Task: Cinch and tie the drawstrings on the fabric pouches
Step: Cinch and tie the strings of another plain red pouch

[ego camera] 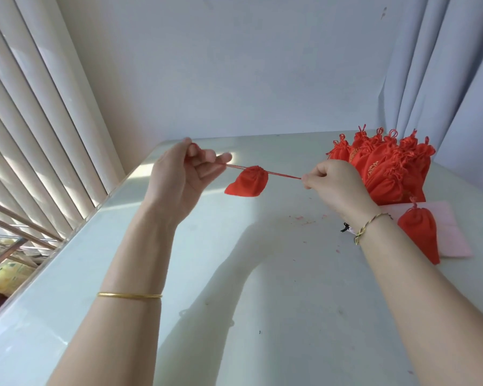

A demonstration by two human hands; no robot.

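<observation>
Nearest you, your two forearms reach out over the pale table, a gold bangle on the left one and a braided cord bracelet on the right wrist. Between your hands, held up off the table, hangs the red pouch. Its gathered mouth is at the top and its body droops down and toward your left. The drawstring runs through that mouth in a taut, nearly level line, sloping a little down toward your right; that line is the axis to mind.

Your left hand grips the left end with thumb and curled fingers, the index and middle fingers lying along the cord, and a bit of red shows at the fingertips. Your right hand is closed in a loose fist, pinching the right end between thumb and forefinger. The pouch sits nearer your left hand, so the longer free run of cord is on your right. The mouth looks fully cinched, so what remains is probably the knot, and for that both ends must come together above the gathers.

Beside your right wrist, a single tied pouch lies on a pink sheet. Farther off, a pile of red pouches with looped tops stands against the blue curtain.
</observation>
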